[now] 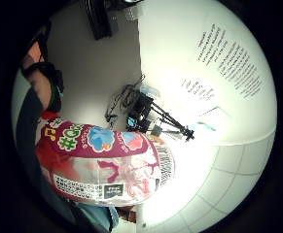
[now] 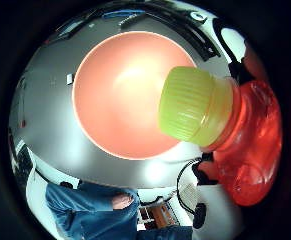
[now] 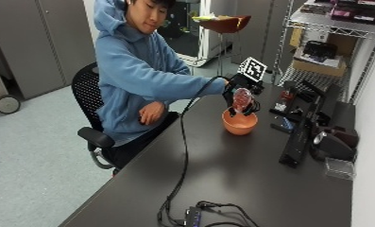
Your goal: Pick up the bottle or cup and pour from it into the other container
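The gloved right hand (image 3: pixel 237 92) has its fingers curled round a red bottle (image 3: pixel 242 100), holding it tipped neck-down over the orange bowl (image 3: pixel 240 122) right of centre in the outside view. The bottle's yellow-green cap (image 2: pixel 195 102) is on, hanging above the bowl's inside. Its pink label (image 1: pixel 102 160) carries blue and pink flower shapes and small print too fine to read. The bowl stands on a dark desk (image 3: pixel 237 179); black equipment (image 3: pixel 303 127) lies toward the right, cables (image 3: pixel 187 208) at the lower middle. A wire shelf (image 3: pixel 325 28) stands upper right.
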Action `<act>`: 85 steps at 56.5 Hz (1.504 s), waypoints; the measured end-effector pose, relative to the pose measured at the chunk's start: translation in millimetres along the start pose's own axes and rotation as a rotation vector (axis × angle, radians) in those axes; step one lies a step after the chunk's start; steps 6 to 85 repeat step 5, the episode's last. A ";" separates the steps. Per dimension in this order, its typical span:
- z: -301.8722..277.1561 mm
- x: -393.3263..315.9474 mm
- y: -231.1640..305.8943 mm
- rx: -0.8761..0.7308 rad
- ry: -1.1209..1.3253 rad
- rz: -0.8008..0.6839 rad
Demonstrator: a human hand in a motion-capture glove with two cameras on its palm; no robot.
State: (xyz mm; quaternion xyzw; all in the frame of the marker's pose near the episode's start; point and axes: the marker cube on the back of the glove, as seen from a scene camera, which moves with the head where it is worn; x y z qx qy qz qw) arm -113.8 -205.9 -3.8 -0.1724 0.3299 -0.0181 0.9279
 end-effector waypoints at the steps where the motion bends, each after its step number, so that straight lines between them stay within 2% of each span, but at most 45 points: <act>1: 3.9 4.0 1.9 -0.001 0.058 -0.027; 5: 9.4 11.1 3.7 0.005 0.128 -0.064; 85: 9.4 11.1 3.7 0.005 0.128 -0.064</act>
